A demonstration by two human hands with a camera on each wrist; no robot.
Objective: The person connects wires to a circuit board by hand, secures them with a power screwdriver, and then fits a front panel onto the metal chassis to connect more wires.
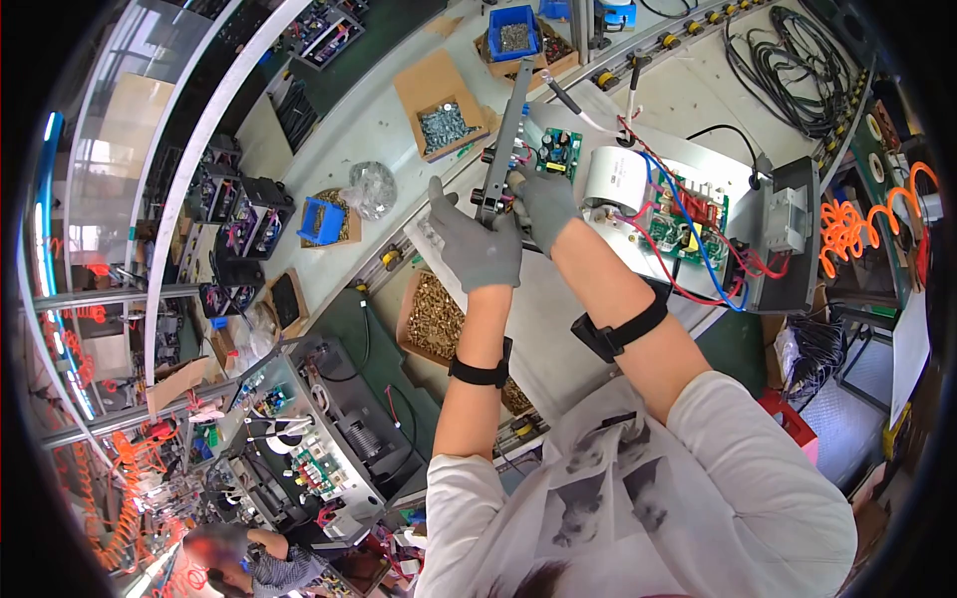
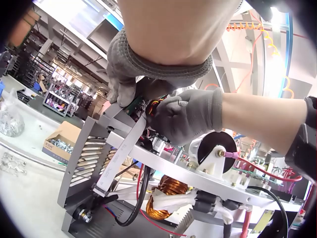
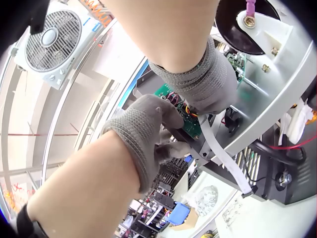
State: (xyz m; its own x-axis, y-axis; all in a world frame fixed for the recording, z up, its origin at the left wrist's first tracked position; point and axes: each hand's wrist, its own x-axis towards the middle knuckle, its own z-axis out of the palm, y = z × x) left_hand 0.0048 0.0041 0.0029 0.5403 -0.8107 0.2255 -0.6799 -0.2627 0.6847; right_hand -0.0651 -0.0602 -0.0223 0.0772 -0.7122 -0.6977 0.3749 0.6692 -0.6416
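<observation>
Both hands wear grey knit gloves and meet at the upright dark panel (image 1: 515, 110) of an open electrical unit. My left hand (image 1: 480, 247) grips the near end of this panel, fingers on its outer face and thumb on the inside. A green circuit board (image 3: 194, 128) sits between the hands behind the panel. My right hand (image 3: 210, 89) reaches in from the unit's side, fingers bent among small wires. From under these fingers a white flat ribbon cable (image 2: 119, 161) runs down into the vented grey chassis (image 2: 81, 171). The right fingertips are partly hidden; they pinch at the cable's upper end.
A white cylinder (image 1: 615, 179), a second green board (image 1: 698, 237) and red and blue wires lie on the unit's right. Beyond the panel stand a carton of screws (image 1: 446, 128) and blue bins (image 1: 513, 32). A box of brass parts (image 1: 436, 314) sits below the left forearm.
</observation>
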